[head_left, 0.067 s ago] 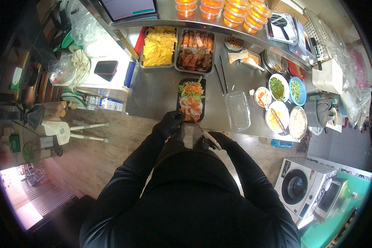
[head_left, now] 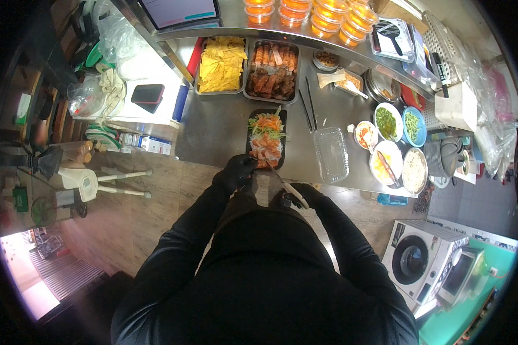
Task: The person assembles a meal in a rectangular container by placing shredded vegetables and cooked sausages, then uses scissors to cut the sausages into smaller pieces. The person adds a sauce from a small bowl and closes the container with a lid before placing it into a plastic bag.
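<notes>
A black takeaway tray (head_left: pixel 249 127) stands near the counter's front edge. In it are shredded carrot and green vegetables (head_left: pixel 267 123) at the far end, with orange-brown cut meat (head_left: pixel 266 148) over white noodles nearer me. My left hand (head_left: pixel 240 171), in a black glove, is closed at the tray's near left corner; its fingertips partly hide what they grip. My right hand (head_left: pixel 302 196), also dark-gloved, is closed around the pale handle of what look like scissors (head_left: pixel 294 192). Their thin metal blade points up and left to the meat at the tray's near end.
Behind the tray stand metal pans of yellow chips (head_left: pixel 221 64) and browned rolls and meat (head_left: pixel 271 72). To the right are black tongs (head_left: pixel 311 103), a clear plastic container (head_left: pixel 331 154) and several bowls, one with chopped greens (head_left: pixel 388 122). Cups of orange sauce (head_left: pixel 331 17) line the shelf (head_left: pixel 236 33).
</notes>
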Demonstrator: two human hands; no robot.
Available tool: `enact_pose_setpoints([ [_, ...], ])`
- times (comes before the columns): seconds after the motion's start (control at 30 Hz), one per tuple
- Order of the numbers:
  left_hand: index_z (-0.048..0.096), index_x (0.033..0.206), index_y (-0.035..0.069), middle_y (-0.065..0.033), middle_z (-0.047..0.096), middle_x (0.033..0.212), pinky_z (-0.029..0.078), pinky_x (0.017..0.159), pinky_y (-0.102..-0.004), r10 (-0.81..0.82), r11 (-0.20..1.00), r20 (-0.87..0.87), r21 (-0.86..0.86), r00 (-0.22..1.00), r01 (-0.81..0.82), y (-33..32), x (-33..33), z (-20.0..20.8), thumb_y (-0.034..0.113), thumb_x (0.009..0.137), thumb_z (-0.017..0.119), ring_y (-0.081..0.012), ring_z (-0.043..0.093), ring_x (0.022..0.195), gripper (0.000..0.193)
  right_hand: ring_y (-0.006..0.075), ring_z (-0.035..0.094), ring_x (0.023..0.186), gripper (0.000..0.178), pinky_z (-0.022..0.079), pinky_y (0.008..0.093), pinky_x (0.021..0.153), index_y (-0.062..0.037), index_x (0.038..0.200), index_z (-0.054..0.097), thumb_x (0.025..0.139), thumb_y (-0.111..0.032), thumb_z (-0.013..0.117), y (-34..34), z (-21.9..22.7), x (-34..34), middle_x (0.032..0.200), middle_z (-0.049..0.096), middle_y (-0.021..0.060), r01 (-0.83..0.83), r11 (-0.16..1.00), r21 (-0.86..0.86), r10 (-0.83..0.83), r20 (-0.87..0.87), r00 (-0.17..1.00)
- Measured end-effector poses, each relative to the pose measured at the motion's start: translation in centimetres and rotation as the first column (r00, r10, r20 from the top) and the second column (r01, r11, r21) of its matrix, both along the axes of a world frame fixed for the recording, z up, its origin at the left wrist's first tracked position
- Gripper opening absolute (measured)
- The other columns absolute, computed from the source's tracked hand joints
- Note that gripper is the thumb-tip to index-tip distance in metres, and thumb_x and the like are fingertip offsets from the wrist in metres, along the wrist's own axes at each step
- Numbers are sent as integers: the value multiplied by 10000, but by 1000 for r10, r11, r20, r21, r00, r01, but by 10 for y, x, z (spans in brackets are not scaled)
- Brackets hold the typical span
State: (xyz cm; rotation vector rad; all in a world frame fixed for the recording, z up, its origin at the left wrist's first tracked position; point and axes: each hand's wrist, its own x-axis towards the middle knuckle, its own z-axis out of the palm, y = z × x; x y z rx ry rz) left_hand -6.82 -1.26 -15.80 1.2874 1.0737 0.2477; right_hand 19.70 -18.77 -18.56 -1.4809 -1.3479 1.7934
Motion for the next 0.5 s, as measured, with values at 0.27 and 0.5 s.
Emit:
enact_pose_setpoints([
  [0.27,702,1207,-10,-52,714,962,537,704,-306,77,990,84,-128,993,-66,10,2,-12,273,976,710,-127,624,772,365,108,626,745,258,500,267,649,-41,1218,644,1039,-219,591,-2,-17,4,910,680,63,25,995,99,-21,-38,999],
  [0.5,702,1201,7,-21,668,908,471,620,-267,68,989,79,-133,995,-57,7,0,-16,248,979,705,-93,560,700,328,106,609,719,246,483,294,627,-53,1177,638,1038,-251,593,8,-14,-2,898,668,42,-71,995,69,70,8,998],
])
